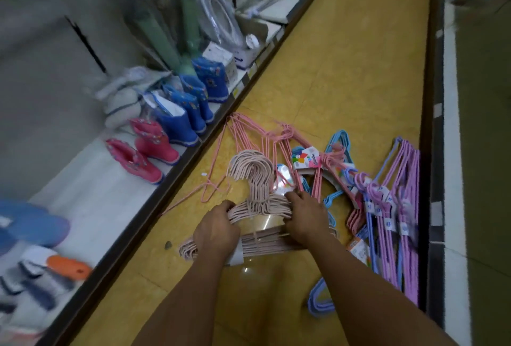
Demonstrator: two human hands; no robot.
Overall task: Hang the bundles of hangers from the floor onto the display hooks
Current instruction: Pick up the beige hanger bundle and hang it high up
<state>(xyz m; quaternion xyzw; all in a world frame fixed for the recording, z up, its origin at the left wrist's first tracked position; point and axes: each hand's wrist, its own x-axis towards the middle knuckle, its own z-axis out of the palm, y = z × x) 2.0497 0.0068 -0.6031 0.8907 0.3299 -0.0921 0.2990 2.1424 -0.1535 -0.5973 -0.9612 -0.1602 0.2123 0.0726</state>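
Observation:
A thick bundle of pale pink hangers (255, 180) is held over the yellow floor, hooks pointing away from me. My left hand (217, 231) grips its left shoulder and my right hand (307, 218) grips its right shoulder. Behind it on the floor lie a bundle of brighter pink hangers (254, 135), blue hangers (340, 144) with paper labels, and a long row of purple hangers (406, 207) at the right. More blue hangers (320, 304) lie near my right forearm. No display hooks are in sight.
A low white shelf (91, 196) runs along the left with pink boots (143, 157), blue boots (190, 102), sandals (69, 267) and wrapped goods. A dark shelf base (437, 152) borders the aisle on the right. The yellow floor (359, 55) stretches ahead.

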